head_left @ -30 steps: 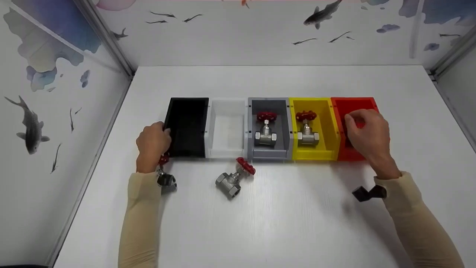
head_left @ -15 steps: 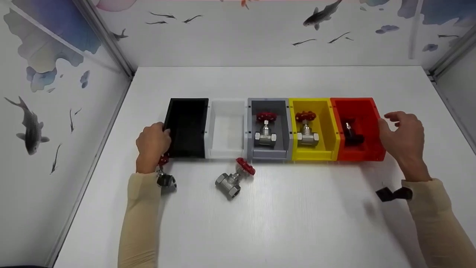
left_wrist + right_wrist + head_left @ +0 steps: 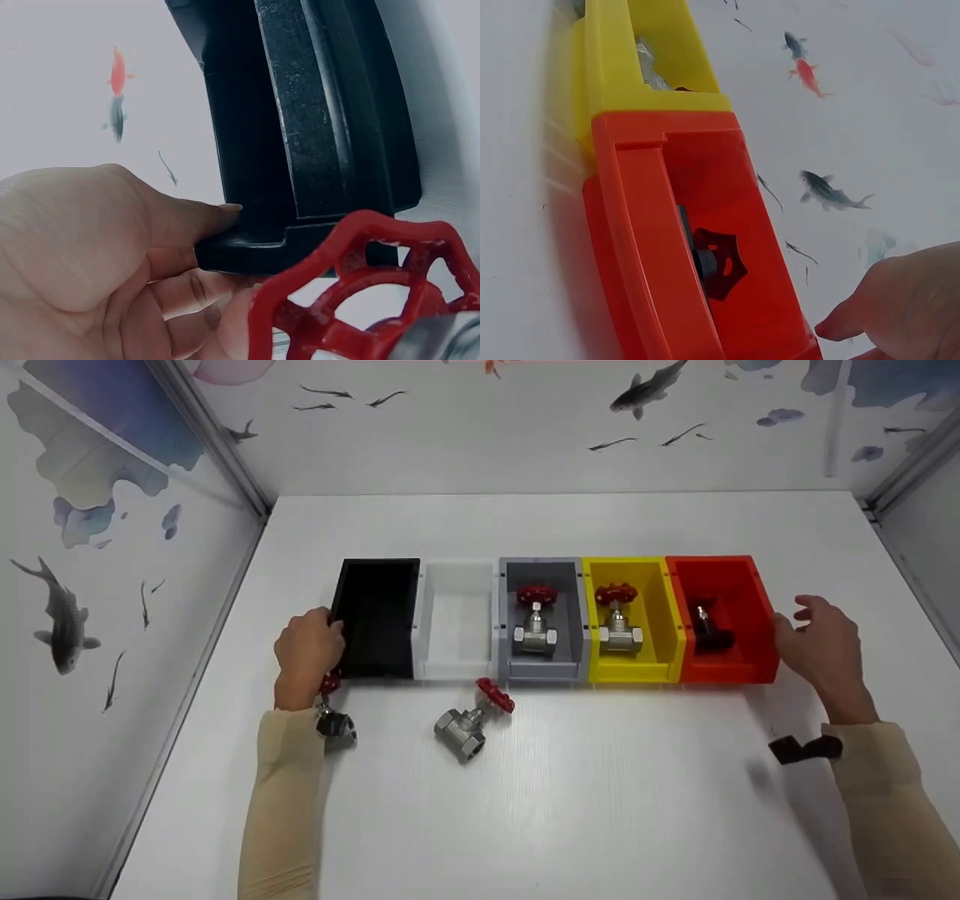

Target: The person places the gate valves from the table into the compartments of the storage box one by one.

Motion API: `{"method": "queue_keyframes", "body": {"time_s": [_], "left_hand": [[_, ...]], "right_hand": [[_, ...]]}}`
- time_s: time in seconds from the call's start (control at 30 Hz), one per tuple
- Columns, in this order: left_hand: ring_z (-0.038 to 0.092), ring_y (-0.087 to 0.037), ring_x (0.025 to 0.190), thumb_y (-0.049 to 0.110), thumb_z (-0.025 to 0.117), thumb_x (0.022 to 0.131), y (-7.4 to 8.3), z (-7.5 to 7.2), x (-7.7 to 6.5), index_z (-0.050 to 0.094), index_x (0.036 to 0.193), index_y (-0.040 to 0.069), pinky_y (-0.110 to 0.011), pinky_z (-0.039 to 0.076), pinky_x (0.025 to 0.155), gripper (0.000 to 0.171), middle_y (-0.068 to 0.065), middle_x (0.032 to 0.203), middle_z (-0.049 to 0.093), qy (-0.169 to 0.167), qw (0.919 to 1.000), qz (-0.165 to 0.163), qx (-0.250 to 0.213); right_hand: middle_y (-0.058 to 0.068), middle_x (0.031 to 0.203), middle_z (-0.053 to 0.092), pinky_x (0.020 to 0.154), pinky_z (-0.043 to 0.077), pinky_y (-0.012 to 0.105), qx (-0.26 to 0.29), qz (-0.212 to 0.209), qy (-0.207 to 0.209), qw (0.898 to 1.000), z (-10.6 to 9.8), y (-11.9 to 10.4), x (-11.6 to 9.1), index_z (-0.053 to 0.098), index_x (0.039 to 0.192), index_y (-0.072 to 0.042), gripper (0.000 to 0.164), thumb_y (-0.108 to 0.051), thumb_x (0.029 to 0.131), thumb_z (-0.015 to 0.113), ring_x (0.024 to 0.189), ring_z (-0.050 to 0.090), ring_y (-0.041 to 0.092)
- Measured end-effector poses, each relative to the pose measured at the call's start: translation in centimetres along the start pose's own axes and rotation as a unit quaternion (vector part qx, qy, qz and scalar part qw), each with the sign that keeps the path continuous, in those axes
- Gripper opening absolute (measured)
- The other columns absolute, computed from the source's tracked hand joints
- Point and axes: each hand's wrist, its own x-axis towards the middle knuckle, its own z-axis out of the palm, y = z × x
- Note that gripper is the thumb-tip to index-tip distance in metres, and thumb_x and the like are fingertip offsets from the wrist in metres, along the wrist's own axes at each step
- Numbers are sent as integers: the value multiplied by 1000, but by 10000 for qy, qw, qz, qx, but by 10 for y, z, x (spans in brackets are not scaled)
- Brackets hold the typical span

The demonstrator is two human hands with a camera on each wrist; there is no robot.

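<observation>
My left hand (image 3: 309, 649) grips the left wall of the black bin (image 3: 379, 619); the left wrist view shows the thumb over its rim and the fingers outside. Just below that hand lies a metal valve with a red handwheel (image 3: 360, 292), partly hidden by the wrist in the head view. At the other end, my right hand (image 3: 823, 643) is beside the red bin (image 3: 752, 619), thumb tip right at its outer wall and fingers loosely bent. Inside the red bin lies a black-bodied valve (image 3: 712, 640), its dark red handwheel (image 3: 724, 264) visible in the right wrist view.
Between the end bins stand a white bin (image 3: 459, 634), a grey bin (image 3: 544, 670) holding a valve (image 3: 535, 637), and a yellow bin (image 3: 660, 622) holding another valve (image 3: 619, 636). One silver valve (image 3: 461, 729) lies on the table before the row. Printed walls enclose the table.
My right hand has come up out of the red bin and moved right to its outer side, uncovering the black-bodied valve. The left hand has stayed on the black bin.
</observation>
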Motion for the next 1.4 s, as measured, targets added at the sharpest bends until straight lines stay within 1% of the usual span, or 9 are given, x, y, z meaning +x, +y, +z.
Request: {"method": "queue_keyframes", "body": {"time_s": [0.13,0.27,0.37,0.67,0.8,0.9,1.1,1.27,1.4], "left_hand": [[64,-47,102,20,48,104,0,0,-1,60,125,-6,-57,52,80,36,-30,116,65,-71,10000,-35,16],[64,-46,103,21,48,104,1,0,0,60,126,-6,-57,51,81,37,-30,117,65,-70,10000,-56,8],[64,-47,104,21,48,104,1,1,0,59,127,-6,-58,51,81,37,-30,118,65,-41,10000,-36,-5],[64,-47,102,20,48,103,0,1,-1,59,127,-7,-58,52,81,37,-31,117,65,-3,10000,-18,-8],[65,-47,101,20,48,103,1,1,-1,60,126,-7,-58,52,80,37,-31,116,65,19,10000,36,-2],[65,-47,100,20,48,103,1,1,0,60,127,-6,-58,52,79,37,-31,116,65,-13,10000,7,-15],[65,-46,101,21,47,104,0,2,0,58,129,-6,-57,52,79,39,-30,118,65,-85,9999,-7,-71],[65,-46,101,21,46,104,0,1,-1,57,130,-7,-57,52,80,39,-31,118,64,-144,9997,23,-173],[64,-47,104,21,47,104,-2,-1,-3,55,132,-9,-59,51,82,42,-32,122,62,-189,9993,53,-318]], "right_hand": [[39,138,42,91,48,62,-89,106,-234,9996,0,1,2,31,148,10,66,-39,103,35,117,48,52],[38,132,49,89,50,60,-195,-42,-309,9993,0,1,2,41,141,12,61,-36,104,36,109,53,50],[38,128,52,88,49,60,-198,-158,-314,9992,0,1,2,45,138,14,59,-35,105,37,105,55,49],[37,127,54,87,50,55,-177,-18,-510,9985,-2,-1,3,44,139,13,63,-39,105,38,104,54,47],[36,122,57,77,49,47,-286,-61,-504,9983,-4,-1,3,46,138,13,62,-39,105,39,98,54,43],[35,115,60,70,46,40,-344,-98,-483,9982,-3,-1,3,49,136,13,60,-38,105,40,93,53,39],[35,114,61,68,46,35,-324,58,-630,9975,-3,-1,3,47,137,13,61,-38,105,41,91,53,37],[30,102,63,61,47,30,-324,73,-697,9970,-3,0,4,48,136,13,60,-38,105,43,82,55,31],[28,100,63,60,47,29,-279,127,-740,9968,-3,-2,4,48,137,12,61,-39,104,44,80,57,29]]}}
